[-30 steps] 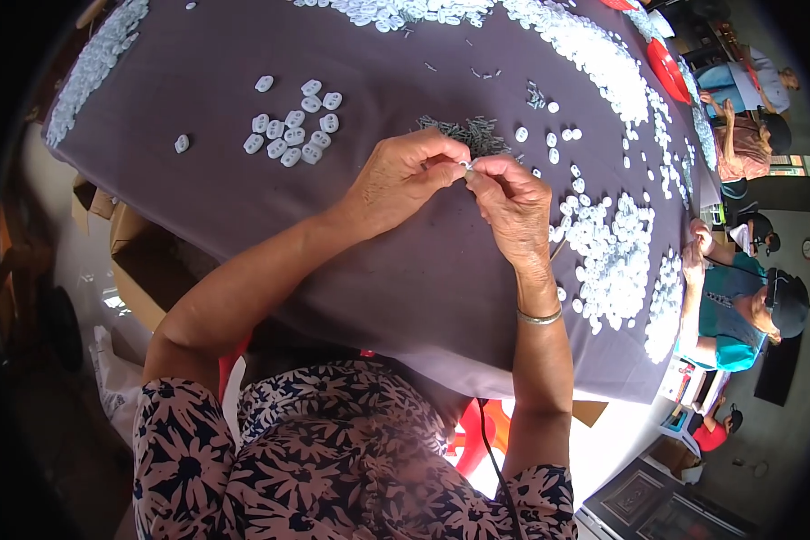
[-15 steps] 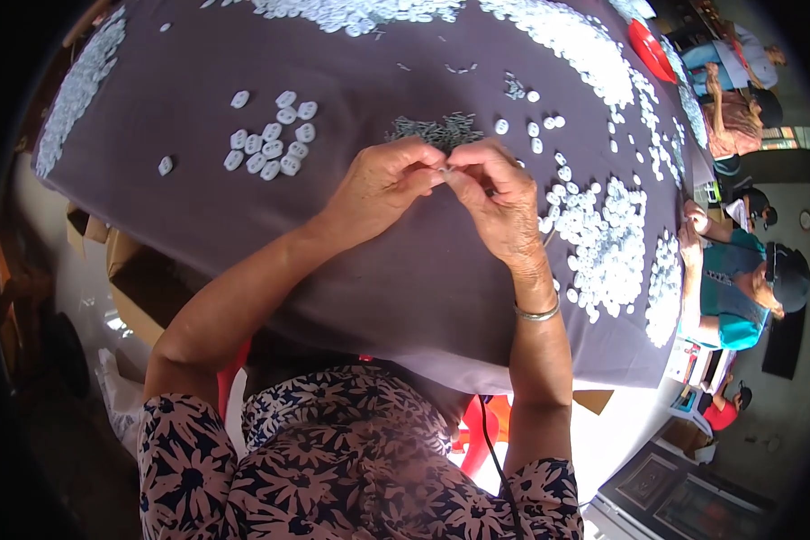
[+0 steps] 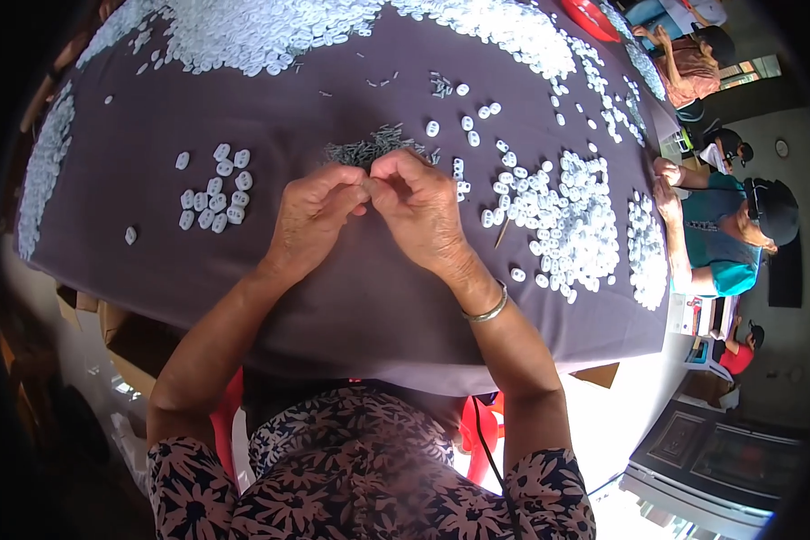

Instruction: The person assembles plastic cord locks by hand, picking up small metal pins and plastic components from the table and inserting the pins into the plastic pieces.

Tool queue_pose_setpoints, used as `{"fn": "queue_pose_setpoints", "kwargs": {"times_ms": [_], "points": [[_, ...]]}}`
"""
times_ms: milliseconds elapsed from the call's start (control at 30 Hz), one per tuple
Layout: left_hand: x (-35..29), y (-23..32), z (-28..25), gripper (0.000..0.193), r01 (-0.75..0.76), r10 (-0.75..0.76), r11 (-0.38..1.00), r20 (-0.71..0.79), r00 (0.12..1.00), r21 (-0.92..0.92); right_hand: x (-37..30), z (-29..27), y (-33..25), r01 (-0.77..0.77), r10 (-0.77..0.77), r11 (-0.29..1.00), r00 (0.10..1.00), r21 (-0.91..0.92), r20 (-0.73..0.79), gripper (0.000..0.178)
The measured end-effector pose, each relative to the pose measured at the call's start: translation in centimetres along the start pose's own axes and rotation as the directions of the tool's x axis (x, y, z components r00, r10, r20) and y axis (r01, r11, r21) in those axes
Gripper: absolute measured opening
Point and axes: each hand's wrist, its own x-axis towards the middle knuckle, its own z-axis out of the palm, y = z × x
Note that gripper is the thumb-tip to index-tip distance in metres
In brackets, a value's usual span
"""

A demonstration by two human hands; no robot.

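Observation:
Over the dark tablecloth (image 3: 351, 297), my left hand (image 3: 315, 211) and my right hand (image 3: 421, 211) meet fingertip to fingertip. Both are closed in a pinch around something tiny that the fingers mostly hide. Just beyond them lies a pile of small grey metal screws (image 3: 380, 142). To the left is a loose group of white oval plastic pieces (image 3: 214, 200) with dark holes. On the right, beside my right hand, spreads a heap of similar white pieces (image 3: 576, 225). A silvery bangle (image 3: 488, 306) circles my right wrist.
Large heaps of white pieces (image 3: 243, 40) run along the far side, others along the left edge (image 3: 47, 171). A thin stick (image 3: 501, 234) lies by the right heap. A red dish (image 3: 590, 20) is far right. A person in teal (image 3: 724, 225) sits at the right edge. Below stands a cardboard box (image 3: 139, 337).
My view has shifted, so the table's things appear farther left and more of the far heaps shows. My hands remain pinched together before the screws; the whitish bit between them is less visible.

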Motion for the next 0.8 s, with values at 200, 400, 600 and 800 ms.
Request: {"fn": "queue_pose_setpoints", "kwargs": {"times_ms": [200,400,600,800], "points": [[0.2,-0.2,-0.2,0.011,0.000,0.000,1.000,-0.009,1.000,-0.021,-0.1,0.9,0.3,0.040,-0.042,0.999,0.996,-0.024,-0.084,0.014],[0.3,-0.3,-0.1,0.011,-0.006,0.006,1.000,-0.010,1.000,-0.003,-0.1,0.4,-0.2,-0.004,0.004,1.000,0.999,0.005,-0.049,0.014],[0.3,-0.5,0.1,0.009,0.046,-0.047,0.999,-0.021,0.999,-0.023,-0.2,-0.7,-0.2,-0.019,0.016,1.000,0.990,-0.023,-0.139,0.010],[0.4,-0.2,0.1,0.006,0.021,-0.022,1.000,-0.025,0.999,-0.020,1.7,-6.0,3.7,-0.033,-0.121,0.925,0.919,-0.378,-0.375,0.003]]}}
